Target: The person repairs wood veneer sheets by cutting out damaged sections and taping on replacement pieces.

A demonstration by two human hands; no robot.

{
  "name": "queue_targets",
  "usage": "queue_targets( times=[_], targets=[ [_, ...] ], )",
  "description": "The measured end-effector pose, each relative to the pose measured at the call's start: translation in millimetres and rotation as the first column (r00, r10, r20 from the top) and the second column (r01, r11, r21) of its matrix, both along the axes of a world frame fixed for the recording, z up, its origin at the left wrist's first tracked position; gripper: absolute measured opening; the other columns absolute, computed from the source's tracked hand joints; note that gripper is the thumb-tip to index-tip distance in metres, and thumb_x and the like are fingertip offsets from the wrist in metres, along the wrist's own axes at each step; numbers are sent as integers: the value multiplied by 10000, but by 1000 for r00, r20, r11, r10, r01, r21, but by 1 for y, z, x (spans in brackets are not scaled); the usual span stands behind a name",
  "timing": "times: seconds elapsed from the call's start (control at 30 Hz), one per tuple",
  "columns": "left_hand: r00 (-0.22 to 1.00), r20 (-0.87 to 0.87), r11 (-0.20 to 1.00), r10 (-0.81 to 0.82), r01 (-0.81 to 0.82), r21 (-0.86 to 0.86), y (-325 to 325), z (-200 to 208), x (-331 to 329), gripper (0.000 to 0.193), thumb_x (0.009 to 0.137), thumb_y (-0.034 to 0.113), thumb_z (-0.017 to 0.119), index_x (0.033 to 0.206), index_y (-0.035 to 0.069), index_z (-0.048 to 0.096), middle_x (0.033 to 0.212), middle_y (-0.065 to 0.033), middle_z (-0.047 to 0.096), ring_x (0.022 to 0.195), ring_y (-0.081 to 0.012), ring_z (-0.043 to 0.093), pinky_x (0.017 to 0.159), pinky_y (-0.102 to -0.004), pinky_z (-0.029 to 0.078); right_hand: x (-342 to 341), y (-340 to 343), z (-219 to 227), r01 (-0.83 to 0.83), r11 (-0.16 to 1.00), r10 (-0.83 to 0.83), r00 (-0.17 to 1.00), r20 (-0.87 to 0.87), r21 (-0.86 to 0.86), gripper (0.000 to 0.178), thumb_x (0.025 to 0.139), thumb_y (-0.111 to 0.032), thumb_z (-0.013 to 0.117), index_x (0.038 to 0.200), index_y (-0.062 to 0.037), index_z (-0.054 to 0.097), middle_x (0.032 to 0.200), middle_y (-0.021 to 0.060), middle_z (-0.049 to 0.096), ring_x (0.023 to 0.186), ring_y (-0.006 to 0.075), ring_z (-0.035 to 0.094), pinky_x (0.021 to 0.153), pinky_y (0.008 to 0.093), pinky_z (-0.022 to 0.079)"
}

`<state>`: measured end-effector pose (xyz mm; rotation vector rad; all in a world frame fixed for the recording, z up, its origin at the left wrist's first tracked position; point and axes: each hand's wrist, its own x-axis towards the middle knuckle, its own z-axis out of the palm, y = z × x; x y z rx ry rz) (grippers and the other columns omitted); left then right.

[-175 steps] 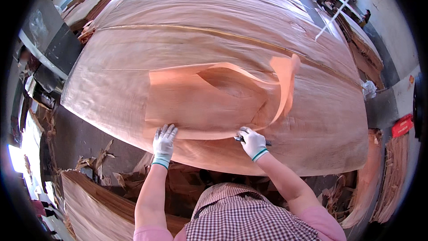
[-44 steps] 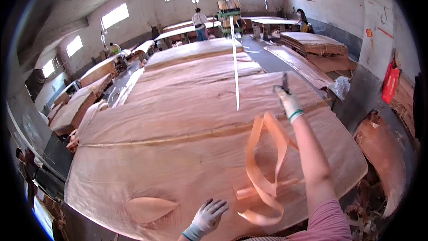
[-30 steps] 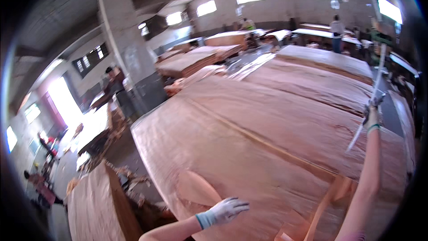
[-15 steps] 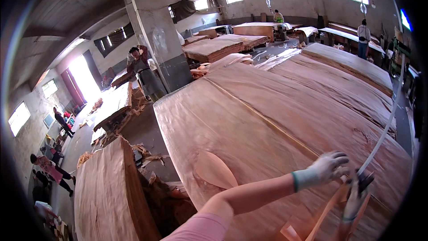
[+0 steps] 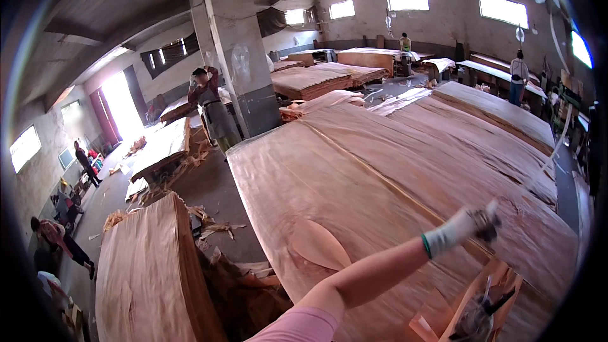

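Salmon-pink wood everywhere here: a huge veneer sheet [image 5: 272, 171] covers the near stack, laid flat, I'd guess because the pile under it props up something that thin and floppy. The left hand [image 5: 465, 224], in a white glove with a green cuff, reaches way across it from the bottom edge. Its fingers look bent, but they're a dark smear at the ends, so I can't tell if they're pinching anything or touching the wood. The right hand [image 5: 472, 323] is down in the lower right corner beside a curled veneer strip [image 5: 496, 271] that lies in a loop on the sheet. A dark tool [image 5: 499, 303] shows right by it, probably gripped so the narrow end stays free, but the blur hides the kind of tool and what those fingers are doing. Also can't make out whether the almond-shaped patch [image 5: 320, 244] is a loose piece or a gap showing the layer below. A 2nd veneer stack [image 5: 142, 266] sits at lower left, cut off by the frame, and the right forearm is mostly lost too.
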<state>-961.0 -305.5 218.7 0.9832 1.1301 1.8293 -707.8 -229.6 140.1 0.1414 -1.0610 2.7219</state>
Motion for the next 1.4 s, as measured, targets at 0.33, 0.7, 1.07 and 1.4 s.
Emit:
queue_targets(
  times=[0.33,0.7,1.07,1.4],
  targets=[
    [714,696,997,-69,67,31,-100,-82,40,741,928,632,324,1428,85,297,1346,-159,507,1011,-254,580,907,-379,475,-21,-76,-11,-303,939,296,953,-67,-165,386,899,-205,626,1223,-28,512,747,-44,500,654,52,450,559,223,353],
    [925,326,970,-193,230,-78,-260,-132,65,826,896,658,368,1384,-9,379,1366,-127,478,1245,-239,466,1078,-425,316,-56,-172,-20,-234,967,159,864,478,101,307,881,-222,631,1083,-2,561,630,-46,491,488,43,416,453,197,314],
    [902,326,931,282,-175,-322,-430,-217,-49,220,919,103,586,1092,-22,642,1035,-51,666,957,-139,608,897,-290,478,-177,-362,-85,-276,958,175,772,610,75,137,854,-70,609,977,-66,549,776,-60,491,652,38,455,574,195,354],
    [731,342,792,590,-442,-421,-598,-261,-180,289,957,176,553,1169,-13,608,1093,-51,653,1006,-154,616,920,-311,491,-248,-506,-115,-356,903,111,733,671,240,187,914,-72,570,1089,-32,621,685,-82,514,524,31,432,462,172,325]
  ],
)
